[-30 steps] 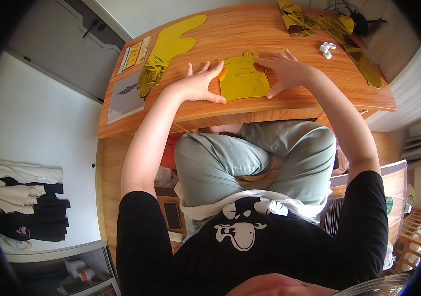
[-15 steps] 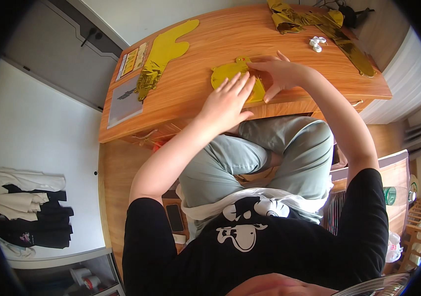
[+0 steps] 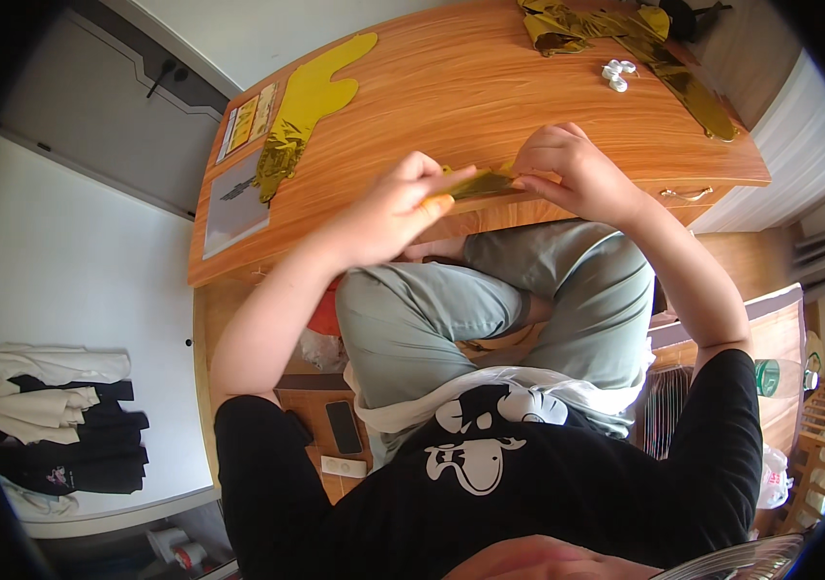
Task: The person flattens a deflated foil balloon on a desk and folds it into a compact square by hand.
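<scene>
Near the front edge of the wooden desk (image 3: 403, 106), both hands hold a small flat gold foil balloon (image 3: 485, 183). My left hand (image 3: 398, 205) grips its left end between thumb and fingers. At the other end, my right hand (image 3: 572, 172) pinches the foil, its fingers curled. The balloon is seen almost edge-on, and the fingers cover part of it. A larger uninflated gold foil balloon (image 3: 311, 97) lies flat to the left of my hands. Another crumpled gold foil balloon (image 3: 562, 29) stretches along the far right of the desk.
Small white rolls (image 3: 615, 73) sit at the back right. A printed card (image 3: 247, 123) and a clear plastic sleeve (image 3: 236, 208) lie at the left edge. The desk front has a drawer handle (image 3: 688, 195). A phone (image 3: 343, 427) rests beside my lap.
My hands were flat over the small balloon on the desk. Now they grip its two ends, with the foil turned nearly edge-on and closer to the desk's front edge.
</scene>
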Tool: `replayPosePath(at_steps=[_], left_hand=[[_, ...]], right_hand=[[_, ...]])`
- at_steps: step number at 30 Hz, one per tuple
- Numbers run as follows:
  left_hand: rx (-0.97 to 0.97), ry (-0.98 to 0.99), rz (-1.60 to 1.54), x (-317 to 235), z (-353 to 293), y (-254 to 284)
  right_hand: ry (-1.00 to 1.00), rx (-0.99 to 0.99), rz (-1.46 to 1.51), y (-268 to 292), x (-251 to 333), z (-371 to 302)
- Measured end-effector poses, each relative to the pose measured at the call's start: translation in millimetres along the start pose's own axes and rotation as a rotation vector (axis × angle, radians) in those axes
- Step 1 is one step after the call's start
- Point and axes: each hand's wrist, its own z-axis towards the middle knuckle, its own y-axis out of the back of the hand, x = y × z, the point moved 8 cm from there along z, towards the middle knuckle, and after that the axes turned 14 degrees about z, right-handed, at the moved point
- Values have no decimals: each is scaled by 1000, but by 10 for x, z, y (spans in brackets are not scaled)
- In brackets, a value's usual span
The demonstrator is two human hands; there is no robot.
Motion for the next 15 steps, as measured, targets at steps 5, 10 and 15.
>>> replayPosePath(at_steps=[5,10,15], left_hand=[[158,92,-308,430,222,478],[91,154,-66,861,639,608],[-54,17,460,776,844,321]], right_hand=[[-434,-32,338,-71,-112,182],[-875,-29,931,-413,-628,170],[-1103,-62,948,-458,-873,75]])
